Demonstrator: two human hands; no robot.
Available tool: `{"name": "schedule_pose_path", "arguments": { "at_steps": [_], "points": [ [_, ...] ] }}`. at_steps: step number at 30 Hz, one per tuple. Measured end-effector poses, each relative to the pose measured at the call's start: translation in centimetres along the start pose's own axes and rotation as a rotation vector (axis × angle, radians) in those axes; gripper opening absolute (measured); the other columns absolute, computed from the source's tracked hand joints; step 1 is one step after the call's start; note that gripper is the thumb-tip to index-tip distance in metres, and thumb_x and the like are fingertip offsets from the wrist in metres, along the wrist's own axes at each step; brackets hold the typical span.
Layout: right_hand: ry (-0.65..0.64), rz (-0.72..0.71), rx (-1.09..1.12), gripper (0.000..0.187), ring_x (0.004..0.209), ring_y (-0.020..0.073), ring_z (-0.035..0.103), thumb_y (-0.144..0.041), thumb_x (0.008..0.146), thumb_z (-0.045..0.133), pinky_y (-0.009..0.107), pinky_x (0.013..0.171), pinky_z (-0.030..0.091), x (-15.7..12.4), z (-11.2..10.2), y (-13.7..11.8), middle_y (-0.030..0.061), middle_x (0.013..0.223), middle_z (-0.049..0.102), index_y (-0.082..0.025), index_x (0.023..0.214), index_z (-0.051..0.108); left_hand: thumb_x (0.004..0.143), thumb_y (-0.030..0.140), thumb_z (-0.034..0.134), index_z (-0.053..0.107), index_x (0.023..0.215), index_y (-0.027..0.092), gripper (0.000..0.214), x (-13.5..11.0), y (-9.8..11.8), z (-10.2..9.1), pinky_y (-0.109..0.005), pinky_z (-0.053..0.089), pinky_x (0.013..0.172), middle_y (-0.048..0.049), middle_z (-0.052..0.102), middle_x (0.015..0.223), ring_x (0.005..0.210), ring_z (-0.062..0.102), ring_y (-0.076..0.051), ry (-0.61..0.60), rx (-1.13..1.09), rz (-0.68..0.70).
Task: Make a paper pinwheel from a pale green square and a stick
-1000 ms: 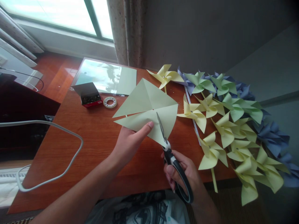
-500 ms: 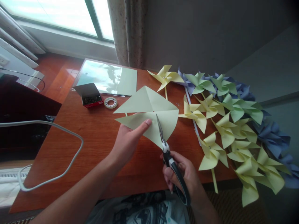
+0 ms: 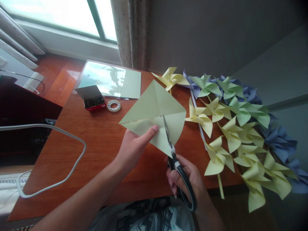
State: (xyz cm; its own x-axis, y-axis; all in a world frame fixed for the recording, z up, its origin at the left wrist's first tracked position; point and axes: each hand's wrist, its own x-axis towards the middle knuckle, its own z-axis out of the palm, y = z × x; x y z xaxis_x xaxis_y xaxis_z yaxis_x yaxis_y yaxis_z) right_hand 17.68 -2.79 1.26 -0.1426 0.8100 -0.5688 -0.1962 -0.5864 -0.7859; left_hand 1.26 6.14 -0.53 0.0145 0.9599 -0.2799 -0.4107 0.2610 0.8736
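Note:
A pale yellow-green paper square [image 3: 154, 102] is held above the table by my left hand [image 3: 137, 144], thumb on top and fingers underneath. One slit runs from its left corner toward the middle, where a small dark mark shows. My right hand [image 3: 186, 178] is closed around the dark handles of a pair of scissors [image 3: 181, 171]. Their blades lie over the paper from the near corner, with the tip close to the centre mark. Whether the lower blade is under the sheet is hidden.
Finished paper pinwheels [image 3: 216, 154] in yellow, green and blue crowd the right side. Toward the back left lie a red box [image 3: 95, 104] of small dark pieces, a roll of tape [image 3: 114, 106] and a glossy sheet packet [image 3: 108, 77]. A white cable [image 3: 83, 150] loops over the left edge.
The paper has lifted and turned slightly, shifting right and away from me. Its left slit has narrowed. The scissors have moved a little right with it, tip still near the centre.

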Motion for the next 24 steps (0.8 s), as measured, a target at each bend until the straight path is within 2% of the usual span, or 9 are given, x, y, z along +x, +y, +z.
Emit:
{"name": "schedule_pose_path", "arguments": {
  "at_steps": [7, 14, 24],
  "points": [
    [0.007, -0.005, -0.021, 0.052, 0.045, 0.005, 0.045, -0.057, 0.078, 0.08, 0.015, 0.042, 0.037, 0.0, -0.02, 0.11, -0.0046, 0.062, 0.055, -0.017, 0.107, 0.063, 0.082, 0.029, 0.081, 0.078, 0.096, 0.019, 0.017, 0.0, -0.15, -0.12, -0.024, 0.055, 0.078, -0.0029, 0.078, 0.098, 0.09, 0.07, -0.018, -0.01, -0.012, 0.001],
    [0.031, -0.008, -0.051, 0.053, 0.044, 0.0049, 0.046, -0.057, 0.077, 0.081, 0.016, 0.042, 0.037, -0.09, -0.05, -0.04, -0.0046, 0.061, 0.055, -0.016, 0.106, 0.064, 0.082, 0.029, 0.082, 0.079, 0.101, 0.017, 0.022, 0.02, -0.28, -0.18, -0.027, 0.056, 0.082, -0.007, 0.077, 0.106, 0.095, 0.07, -0.021, -0.009, -0.017, 0.007],
    [0.017, 0.003, -0.008, 0.051, 0.043, 0.0043, 0.045, -0.048, 0.072, 0.087, 0.014, 0.04, 0.037, 0.12, -0.42, 0.58, -0.0063, 0.062, 0.055, -0.017, 0.107, 0.065, 0.083, 0.027, 0.081, 0.078, 0.103, 0.017, 0.023, 0.08, -0.19, -0.09, -0.028, 0.055, 0.086, -0.0062, 0.077, 0.108, 0.099, 0.069, -0.021, -0.017, -0.015, 0.019]
  ]
}}
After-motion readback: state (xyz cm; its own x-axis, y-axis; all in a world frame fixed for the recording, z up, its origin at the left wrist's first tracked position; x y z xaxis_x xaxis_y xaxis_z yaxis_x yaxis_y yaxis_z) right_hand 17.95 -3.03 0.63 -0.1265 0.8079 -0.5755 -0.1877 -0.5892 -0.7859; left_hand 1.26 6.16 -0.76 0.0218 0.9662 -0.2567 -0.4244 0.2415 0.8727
